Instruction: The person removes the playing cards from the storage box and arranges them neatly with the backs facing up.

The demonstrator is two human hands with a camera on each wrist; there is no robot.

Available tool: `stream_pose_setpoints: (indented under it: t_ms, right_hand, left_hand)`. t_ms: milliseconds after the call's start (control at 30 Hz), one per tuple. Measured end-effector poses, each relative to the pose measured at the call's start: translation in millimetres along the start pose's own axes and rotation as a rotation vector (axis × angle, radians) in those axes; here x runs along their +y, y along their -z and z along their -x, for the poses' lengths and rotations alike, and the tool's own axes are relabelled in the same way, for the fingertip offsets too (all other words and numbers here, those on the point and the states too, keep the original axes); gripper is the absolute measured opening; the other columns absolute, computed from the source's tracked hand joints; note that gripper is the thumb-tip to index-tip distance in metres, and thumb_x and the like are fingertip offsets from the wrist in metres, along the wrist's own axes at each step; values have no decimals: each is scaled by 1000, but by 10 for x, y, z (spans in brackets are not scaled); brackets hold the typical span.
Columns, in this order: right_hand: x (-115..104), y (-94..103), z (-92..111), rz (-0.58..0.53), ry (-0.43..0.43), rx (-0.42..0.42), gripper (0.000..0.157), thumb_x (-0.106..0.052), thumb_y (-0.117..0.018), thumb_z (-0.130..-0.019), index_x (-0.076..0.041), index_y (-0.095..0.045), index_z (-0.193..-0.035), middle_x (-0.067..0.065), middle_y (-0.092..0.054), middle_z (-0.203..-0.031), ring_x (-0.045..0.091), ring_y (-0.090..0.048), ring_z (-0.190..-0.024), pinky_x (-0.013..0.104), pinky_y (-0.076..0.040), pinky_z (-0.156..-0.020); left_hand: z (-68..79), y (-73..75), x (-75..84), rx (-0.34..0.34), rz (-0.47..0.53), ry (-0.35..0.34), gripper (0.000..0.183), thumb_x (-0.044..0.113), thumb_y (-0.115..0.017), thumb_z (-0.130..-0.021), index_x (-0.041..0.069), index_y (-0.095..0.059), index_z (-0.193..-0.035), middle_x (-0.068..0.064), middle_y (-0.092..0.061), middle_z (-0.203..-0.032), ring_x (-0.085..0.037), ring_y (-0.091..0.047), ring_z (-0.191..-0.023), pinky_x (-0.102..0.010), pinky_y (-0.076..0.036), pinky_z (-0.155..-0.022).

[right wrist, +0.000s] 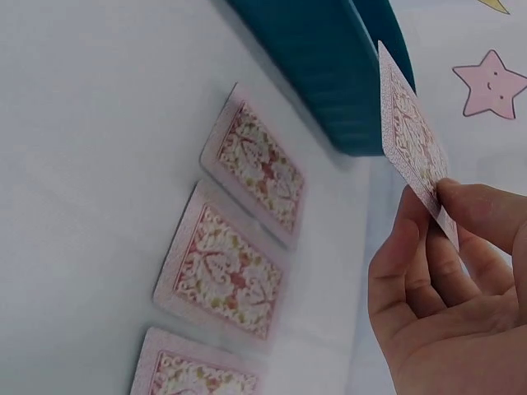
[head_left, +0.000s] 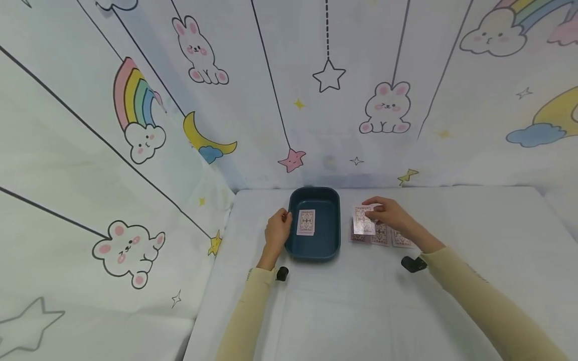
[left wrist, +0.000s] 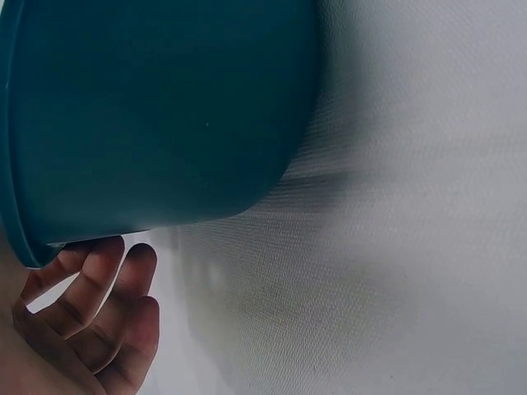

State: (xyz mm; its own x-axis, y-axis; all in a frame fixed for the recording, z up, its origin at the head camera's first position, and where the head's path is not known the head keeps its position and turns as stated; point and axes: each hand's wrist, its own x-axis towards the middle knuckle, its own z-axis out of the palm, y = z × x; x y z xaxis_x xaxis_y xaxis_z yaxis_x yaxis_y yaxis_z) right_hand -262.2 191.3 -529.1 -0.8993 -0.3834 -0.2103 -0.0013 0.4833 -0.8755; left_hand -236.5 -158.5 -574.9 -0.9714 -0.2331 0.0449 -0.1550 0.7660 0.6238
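Observation:
My right hand (head_left: pixel 392 214) pinches a playing card (head_left: pixel 362 219) by its edge, between thumb and fingers, raised above the table. The red-and-white patterned back of that held card shows in the right wrist view too. Beneath it, three cards (right wrist: pixel 221 267) lie back up in a row to the right of a dark teal tray (head_left: pixel 327 225). Inside the tray, toward its left side, sits a card or small stack (head_left: pixel 306 222), also back up. At the tray's left rim my left hand (head_left: pixel 276 231) grips the edge, its fingers bent under the rim; the thumb is hidden in the left wrist view.
A white cloth (head_left: pixel 343 311) covers the table. Behind and to the left hang white curtains printed with rabbits (head_left: pixel 386 108), stars and rainbows. Black devices (head_left: pixel 413 264) sit at both wrists.

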Motion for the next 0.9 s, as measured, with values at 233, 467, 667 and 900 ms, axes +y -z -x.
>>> stream_pose_setpoints:
  t_ms: [233,467,667,900]
  right_hand:
    - [107,79,77,7,0,-1,47,-21,-62,-100,-4,-50,-142,28,-64,-125,30,-63,-96,41,-56,-84]
    - [249,150,128,20,-33,1,45,-19,-63,-100,-5,-52,-141,27,-66,-119,25,-63,-91,44,-56,-84]
    - [346,182,174,33,-58,14,45,-22,-64,-99,-7,-53,-141,25,-64,-124,26,-61,-95,42,-55,-85]
    - [466,236,227,82,-57,30,48,-26,-63,-99,-7,-51,-142,30,-55,-139,41,-60,-116,49,-54,-92]
  left_hand:
    - [-14,-20,-5,4,6,-6,22,30,-55,-103,12,-61,-92,-6,-63,-77,-19,-54,-62,-32,-37,-55]
    - [2,-11,-7,13,2,-12,21,29,-55,-103,11,-62,-92,-6,-64,-78,-19,-54,-64,-31,-37,-56]
    - [12,-14,-14,25,14,-17,21,27,-57,-102,10,-62,-91,-7,-64,-79,-20,-53,-64,-31,-36,-55]
    - [6,-37,-28,27,23,-21,21,28,-56,-103,10,-62,-92,-7,-63,-78,-19,-54,-64,-30,-36,-55]
